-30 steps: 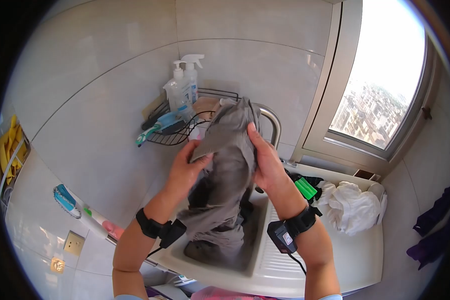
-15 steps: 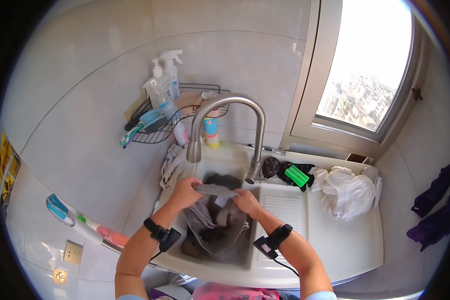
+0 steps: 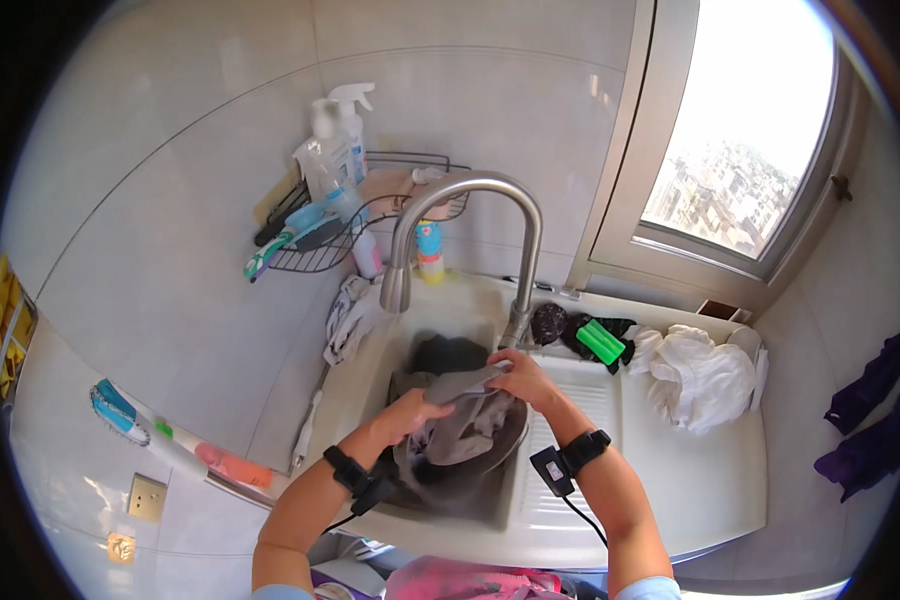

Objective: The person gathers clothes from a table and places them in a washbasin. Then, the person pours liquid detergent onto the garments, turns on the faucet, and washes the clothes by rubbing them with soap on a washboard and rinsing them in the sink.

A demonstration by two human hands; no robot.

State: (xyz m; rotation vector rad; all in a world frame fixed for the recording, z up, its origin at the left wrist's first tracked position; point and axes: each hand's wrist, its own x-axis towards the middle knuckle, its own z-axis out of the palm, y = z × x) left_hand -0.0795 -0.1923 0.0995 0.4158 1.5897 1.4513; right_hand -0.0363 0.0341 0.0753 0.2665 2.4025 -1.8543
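Observation:
A grey cloth [image 3: 462, 420] hangs between my two hands over the sink basin [image 3: 495, 510], its lower part inside the basin. My left hand [image 3: 406, 415] is closed on its left side, and my right hand [image 3: 522, 380] pinches its upper right edge. Under and behind it lies darker cloth [image 3: 450, 353]. The steel faucet [image 3: 467, 187] arches above, with its spout to the upper left of my hands. Each wrist wears a black strap with a small device.
A green brush [image 3: 601, 342] sits on black cloth behind the ribbed drainboard [image 3: 570, 440], beside white cloth [image 3: 705, 375]. Bottles [image 3: 335, 150] stand on a wire corner rack [image 3: 315, 258]. Pale cloth [image 3: 350, 318] hangs on the sink's left edge.
The grey cloth, earlier raised in front of the faucet, has come down to the basin. Since the middle frame, its band has folded and my right hand has moved slightly up and right.

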